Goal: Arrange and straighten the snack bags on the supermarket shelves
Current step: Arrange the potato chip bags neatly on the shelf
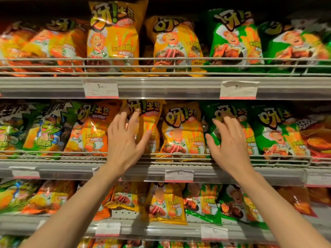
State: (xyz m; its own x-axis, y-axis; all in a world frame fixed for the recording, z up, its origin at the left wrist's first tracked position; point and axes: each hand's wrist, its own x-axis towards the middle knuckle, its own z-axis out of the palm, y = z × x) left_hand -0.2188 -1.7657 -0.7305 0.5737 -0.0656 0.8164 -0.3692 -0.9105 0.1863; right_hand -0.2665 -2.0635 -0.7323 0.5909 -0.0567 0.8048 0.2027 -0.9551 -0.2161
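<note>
Yellow bag under left hand (fingers spread).

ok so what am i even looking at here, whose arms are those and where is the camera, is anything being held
There is no machine here: the arms belong to a person, and the one picture comes from a wide-angle camera worn on their head, looking forward and down. That is why the shelves bend at the edges.

In front are supermarket shelves with wire front rails, packed with snack bags in orange, yellow and green, and price tags below.

Both hands reach to the middle shelf. The left hand is spread in front of a yellow bag. The right hand is spread in front of a green bag. Neither hand grips anything; the fingers are straight. Whether they already touch the bags I cannot tell.
</note>
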